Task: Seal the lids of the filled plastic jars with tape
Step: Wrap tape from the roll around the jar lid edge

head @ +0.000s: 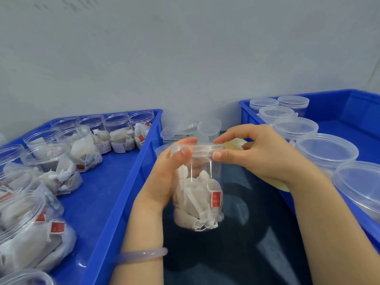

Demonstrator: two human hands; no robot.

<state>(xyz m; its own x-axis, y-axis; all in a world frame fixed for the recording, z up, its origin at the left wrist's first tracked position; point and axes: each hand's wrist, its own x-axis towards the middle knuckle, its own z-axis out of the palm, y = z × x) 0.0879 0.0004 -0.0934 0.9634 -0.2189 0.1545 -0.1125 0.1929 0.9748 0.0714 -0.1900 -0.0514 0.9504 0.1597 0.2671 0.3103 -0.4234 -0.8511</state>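
A clear jar [197, 188] filled with white sachets [195, 202] is held upright above the dark surface [246, 233], between two blue bins. The jar body is grasped by the left hand [164, 171], with the thumb laid against the lid [197, 148] rim. The lid, seated on the jar mouth, is pinched at its right edge by the right hand [257, 153]. A pale yellow item [234, 144] is partly hidden behind the right hand; what it is cannot be told. Open filled jars [121, 130] are carried in the left bin [115, 182]; lidded jars [324, 149] are lined up in the right bin [349, 103]. Loose lids [208, 125] lie at the rear between the bins. A translucent bangle [144, 254] is worn on the left wrist
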